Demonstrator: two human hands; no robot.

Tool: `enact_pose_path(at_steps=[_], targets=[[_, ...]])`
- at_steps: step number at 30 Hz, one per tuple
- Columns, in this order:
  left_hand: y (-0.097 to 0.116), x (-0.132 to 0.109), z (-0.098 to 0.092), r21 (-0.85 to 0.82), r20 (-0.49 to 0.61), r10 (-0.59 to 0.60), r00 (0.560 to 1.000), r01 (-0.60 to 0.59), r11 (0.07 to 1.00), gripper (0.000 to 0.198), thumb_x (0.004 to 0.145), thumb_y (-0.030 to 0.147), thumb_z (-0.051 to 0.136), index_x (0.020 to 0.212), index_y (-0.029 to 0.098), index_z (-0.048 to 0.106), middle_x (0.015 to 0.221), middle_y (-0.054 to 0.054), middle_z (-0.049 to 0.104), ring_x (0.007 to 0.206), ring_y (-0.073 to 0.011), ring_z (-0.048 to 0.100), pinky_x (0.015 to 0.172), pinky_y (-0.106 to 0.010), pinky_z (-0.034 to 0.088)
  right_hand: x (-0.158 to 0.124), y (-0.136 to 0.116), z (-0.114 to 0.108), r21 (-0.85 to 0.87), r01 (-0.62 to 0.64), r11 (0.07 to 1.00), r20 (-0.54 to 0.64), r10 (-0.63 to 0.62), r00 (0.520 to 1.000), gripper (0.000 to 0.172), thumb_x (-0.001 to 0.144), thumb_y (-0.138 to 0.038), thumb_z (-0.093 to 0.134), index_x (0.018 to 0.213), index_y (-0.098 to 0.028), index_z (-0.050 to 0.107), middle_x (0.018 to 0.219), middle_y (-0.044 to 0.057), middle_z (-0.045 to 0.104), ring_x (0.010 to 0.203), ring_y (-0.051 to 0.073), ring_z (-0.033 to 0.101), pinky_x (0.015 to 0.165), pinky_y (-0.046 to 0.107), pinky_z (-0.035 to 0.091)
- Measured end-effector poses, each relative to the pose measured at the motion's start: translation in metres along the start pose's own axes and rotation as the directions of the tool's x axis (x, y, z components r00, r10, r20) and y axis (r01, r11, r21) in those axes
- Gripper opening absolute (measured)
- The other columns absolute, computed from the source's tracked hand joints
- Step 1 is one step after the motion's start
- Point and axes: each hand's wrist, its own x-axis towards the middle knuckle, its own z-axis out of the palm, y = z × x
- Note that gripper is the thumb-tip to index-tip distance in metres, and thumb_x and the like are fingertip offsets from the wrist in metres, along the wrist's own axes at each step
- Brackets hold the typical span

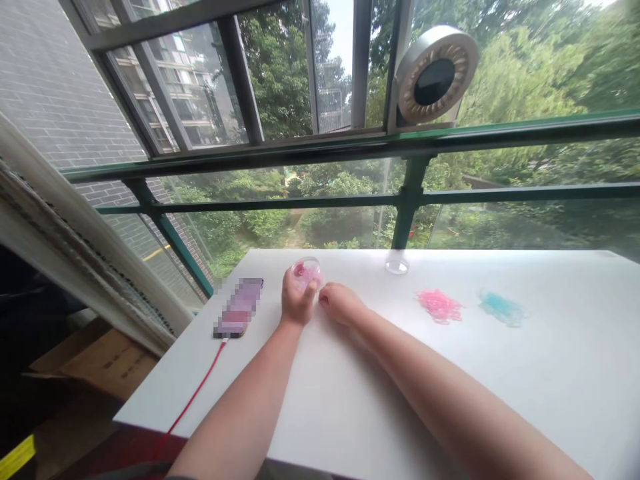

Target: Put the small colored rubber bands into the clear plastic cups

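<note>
My left hand [296,300] is wrapped round a small clear round container [307,269], tilted toward me. Inside it lie pink and darker red small pieces, too fine to make out. Just to its right, my right hand [340,303] is closed with the fingers curled in; whatever it may hold is hidden. Farther right on the white table lie a pile of pink thin loops [440,305] and a pile of teal thin loops [501,307], which look like small rubber bands. A clear round lid [397,266] rests near the table's far edge.
A phone [239,308] with a red cable [197,390] lies at the left of the white table [555,387]. Beyond the far edge run a green railing [330,202] and windows. A round fan-like device [435,77] is by the glass. Cardboard boxes [107,360] stand at lower left.
</note>
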Motion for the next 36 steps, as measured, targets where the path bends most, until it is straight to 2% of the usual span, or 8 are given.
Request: enact_pose_path(at_steps=[4, 8, 13, 16, 24, 28, 32, 36], targets=[[-0.002, 0.0, 0.0, 0.021, 0.04, -0.032, 0.999, 0.031, 0.999, 0.051, 0.074, 0.045, 0.059, 0.114, 0.015, 0.048, 0.113, -0.014, 0.056, 0.107, -0.0253, 0.053, 0.095, -0.042, 0.04, -0.011, 0.004, -0.002, -0.043, -0.026, 0.999, -0.024, 0.025, 0.999, 0.021, 0.081, -0.011, 0.044, 0.081, -0.013, 0.065, 0.086, 0.011, 0.063, 0.083, 0.019, 0.057, 0.073, 0.026, 0.039], [-0.001, -0.002, 0.002, 0.038, 0.244, -0.054, 0.968, 0.046, 0.998, 0.054, 0.07, 0.042, 0.063, 0.114, 0.015, 0.05, 0.115, -0.013, 0.056, 0.107, -0.0256, 0.053, 0.092, -0.041, 0.042, -0.037, 0.018, -0.016, -0.019, -0.078, 0.997, -0.06, 0.076, 0.995, 0.019, 0.082, -0.012, 0.044, 0.083, -0.013, 0.062, 0.087, 0.01, 0.063, 0.083, 0.018, 0.057, 0.074, 0.025, 0.039], [0.013, -0.012, 0.008, 0.059, 0.496, 0.011, 0.868, -0.046, 0.997, 0.057, 0.064, 0.039, 0.069, 0.114, 0.018, 0.051, 0.116, -0.011, 0.056, 0.106, -0.0248, 0.054, 0.085, -0.037, 0.046, -0.069, 0.031, -0.053, 0.13, -0.188, 0.974, -0.209, 0.212, 0.955, 0.018, 0.084, -0.018, 0.044, 0.085, -0.015, 0.061, 0.084, 0.006, 0.063, 0.077, 0.015, 0.056, 0.07, 0.024, 0.04], [0.026, -0.021, 0.015, 0.039, 0.595, 0.061, 0.801, -0.104, 0.994, 0.059, 0.061, 0.038, 0.072, 0.113, 0.019, 0.053, 0.113, -0.009, 0.057, 0.104, -0.024, 0.055, 0.084, -0.035, 0.046, -0.083, 0.026, -0.071, 0.224, -0.089, 0.971, -0.32, 0.159, 0.934, 0.015, 0.081, -0.019, 0.049, 0.079, -0.017, 0.064, 0.078, 0.004, 0.063, 0.07, 0.013, 0.055, 0.066, 0.024, 0.04], [0.054, -0.041, 0.032, 0.009, 0.75, 0.148, 0.645, -0.234, 0.972, 0.057, 0.062, 0.046, 0.07, 0.109, 0.019, 0.056, 0.103, -0.008, 0.059, 0.094, -0.0235, 0.056, 0.083, -0.036, 0.046, -0.108, 0.015, -0.089, -0.063, -0.036, 0.997, -0.203, 0.022, 0.979, 0.009, 0.074, -0.02, 0.06, 0.072, -0.019, 0.068, 0.076, 0.005, 0.062, 0.076, 0.017, 0.052, 0.068, 0.026, 0.038], [0.061, -0.047, 0.039, -0.018, 0.776, 0.161, 0.609, -0.234, 0.972, 0.052, 0.066, 0.045, 0.066, 0.11, 0.019, 0.055, 0.105, -0.007, 0.06, 0.096, -0.0233, 0.056, 0.081, -0.034, 0.046, -0.122, 0.015, -0.095, -0.144, 0.01, 0.99, -0.122, -0.027, 0.992, 0.021, 0.083, -0.023, 0.051, 0.08, -0.022, 0.072, 0.083, 0.008, 0.06, 0.082, 0.02, 0.051, 0.072, 0.03, 0.038], [0.063, -0.053, 0.044, -0.017, 0.782, 0.152, 0.605, -0.223, 0.975, 0.054, 0.066, 0.043, 0.067, 0.113, 0.02, 0.055, 0.11, -0.008, 0.06, 0.101, -0.025, 0.056, 0.088, -0.036, 0.045, -0.139, 0.039, -0.1, -0.081, 0.0, 0.997, -0.229, -0.018, 0.973, 0.028, 0.087, -0.034, 0.044, 0.101, -0.021, 0.065, 0.106, 0.009, 0.057, 0.101, 0.022, 0.049, 0.087, 0.033, 0.038], [0.059, -0.057, 0.046, 0.003, 0.759, 0.121, 0.639, -0.19, 0.982, 0.056, 0.064, 0.037, 0.07, 0.115, 0.02, 0.054, 0.114, -0.01, 0.06, 0.103, -0.0265, 0.056, 0.091, -0.039, 0.044, -0.152, 0.099, -0.091, -0.035, -0.268, 0.963, -0.293, 0.246, 0.924, 0.085, 0.067, -0.061, 0.06, 0.134, -0.012, 0.038, 0.133, 0.02, 0.04, 0.123, 0.031, 0.036, 0.099, 0.044, 0.031]])
